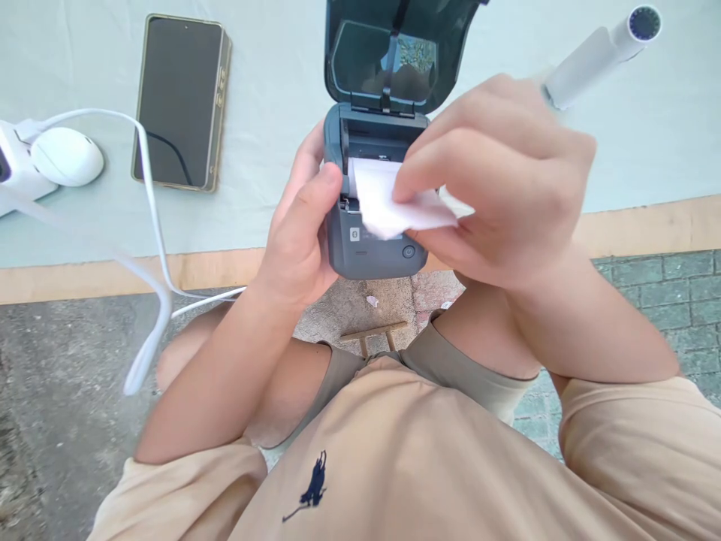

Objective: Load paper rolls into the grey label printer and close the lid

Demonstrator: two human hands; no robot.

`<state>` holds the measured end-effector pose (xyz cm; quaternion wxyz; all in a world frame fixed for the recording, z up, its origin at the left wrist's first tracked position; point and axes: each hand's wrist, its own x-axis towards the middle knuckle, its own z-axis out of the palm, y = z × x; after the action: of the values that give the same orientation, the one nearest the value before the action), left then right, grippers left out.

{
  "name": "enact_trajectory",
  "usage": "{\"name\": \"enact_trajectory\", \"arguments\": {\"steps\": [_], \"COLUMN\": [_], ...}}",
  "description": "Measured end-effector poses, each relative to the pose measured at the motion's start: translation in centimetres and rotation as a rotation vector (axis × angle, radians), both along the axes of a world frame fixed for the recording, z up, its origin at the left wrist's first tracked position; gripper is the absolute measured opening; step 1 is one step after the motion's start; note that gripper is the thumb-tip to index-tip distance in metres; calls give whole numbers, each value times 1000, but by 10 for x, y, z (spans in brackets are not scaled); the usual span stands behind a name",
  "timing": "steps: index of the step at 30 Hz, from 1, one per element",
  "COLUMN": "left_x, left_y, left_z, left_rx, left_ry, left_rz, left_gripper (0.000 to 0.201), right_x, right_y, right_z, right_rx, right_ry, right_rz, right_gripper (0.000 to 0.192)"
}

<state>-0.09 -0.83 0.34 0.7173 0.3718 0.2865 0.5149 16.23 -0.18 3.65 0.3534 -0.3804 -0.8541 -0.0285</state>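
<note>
A small dark grey printer (372, 252) juts over the table's near edge with its lid (394, 49) flipped up and back. My left hand (298, 233) grips the printer's left side, thumb resting on its top edge. My right hand (496, 180) pinches a white strip of paper (388, 207) that comes out of the open paper bay. The roll inside the bay is mostly hidden by my fingers.
A phone (180, 101) in a gold-edged case lies screen up at the back left. A white charger (61, 154) with a white cable (149, 225) trails off the table's wooden edge (113, 274). A white cylindrical device (602, 52) lies at the back right. Paved ground is below.
</note>
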Motion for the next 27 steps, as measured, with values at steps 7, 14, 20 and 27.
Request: {"name": "enact_trajectory", "arguments": {"steps": [7, 14, 20, 27], "left_x": [-3, -2, -4, -4], "left_y": [3, 4, 5, 2], "left_z": [-5, -6, -7, -8], "left_rx": [54, 102, 137, 131], "left_ry": [71, 55, 59, 58], "left_rz": [-2, -17, -50, -45], "left_gripper": [45, 55, 58, 64], "right_x": [5, 6, 6, 7], "right_y": [2, 7, 7, 22], "right_z": [7, 6, 5, 8], "right_rx": [-246, -336, -288, -497], "right_ry": [184, 137, 463, 687], "right_rz": [208, 92, -160, 202], "right_gripper": [22, 42, 33, 17]}}
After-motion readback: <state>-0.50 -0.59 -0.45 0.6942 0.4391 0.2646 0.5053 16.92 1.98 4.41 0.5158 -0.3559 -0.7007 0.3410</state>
